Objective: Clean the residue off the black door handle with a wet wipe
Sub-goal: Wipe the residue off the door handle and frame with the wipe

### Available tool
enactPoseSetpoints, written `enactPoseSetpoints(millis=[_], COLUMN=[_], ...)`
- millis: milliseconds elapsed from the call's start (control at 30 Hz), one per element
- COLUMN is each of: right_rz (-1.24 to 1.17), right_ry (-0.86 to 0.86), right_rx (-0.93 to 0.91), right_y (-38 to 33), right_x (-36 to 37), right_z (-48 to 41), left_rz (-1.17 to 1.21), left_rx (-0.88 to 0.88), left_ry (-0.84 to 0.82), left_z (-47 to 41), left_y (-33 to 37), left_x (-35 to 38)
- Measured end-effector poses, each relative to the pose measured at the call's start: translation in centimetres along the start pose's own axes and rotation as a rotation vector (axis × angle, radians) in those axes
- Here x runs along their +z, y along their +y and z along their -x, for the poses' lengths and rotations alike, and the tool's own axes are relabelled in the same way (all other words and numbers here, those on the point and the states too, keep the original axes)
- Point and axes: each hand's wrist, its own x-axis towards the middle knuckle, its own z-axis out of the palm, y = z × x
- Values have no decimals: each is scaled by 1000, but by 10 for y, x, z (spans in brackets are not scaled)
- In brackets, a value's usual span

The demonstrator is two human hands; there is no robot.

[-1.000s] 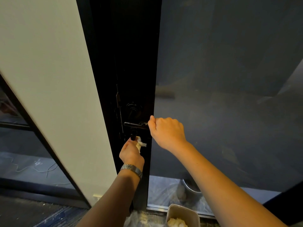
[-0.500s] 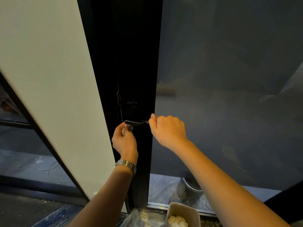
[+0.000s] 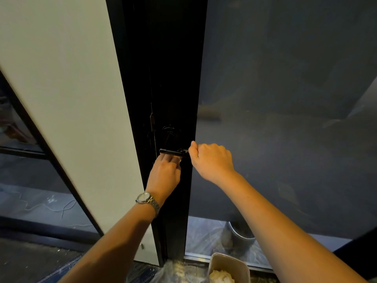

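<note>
The black door handle (image 3: 172, 152) runs level across the black door frame (image 3: 163, 68). My right hand (image 3: 211, 160) is closed on the handle's right end. My left hand (image 3: 166, 173), with a metal watch on its wrist, is pressed up against the underside of the handle, fingers curled. The wet wipe is almost hidden inside that hand; only a small pale bit (image 3: 180, 160) shows by the fingertips.
A frosted glass door panel (image 3: 285, 119) fills the right. A white wall panel (image 3: 67, 99) stands to the left. On the floor below are an open plastic container (image 3: 228, 264) holding crumpled wipes, a metal bucket (image 3: 241, 233) behind the glass, and plastic sheeting.
My left hand rose from below the handle, where the wipe showed white, up to the handle's underside. My right hand has stayed on the handle's end.
</note>
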Motion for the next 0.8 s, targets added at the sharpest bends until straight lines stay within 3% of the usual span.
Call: enactPoseSetpoints(millis=[167,267,333,533,800], right_rz=[-6,-7,-2,-5,-11], right_ry=[3,-3,-2,4,12], right_rx=[-2,-1,-9,-12,-17], right_y=[0,0,0,0,0], right_x=[1,0,0,1,1], right_z=[1,0,0,0,0], left_rz=[142,83,104,451,778], left_rx=[-265,-134,-141,-593,-983], left_ry=[3,-71,-67,151,145], left_z=[0,-1,-4,-8,-19], left_y=[-2,-2,-7,-2,5], left_x=[-4,-4,-6,-4,-2])
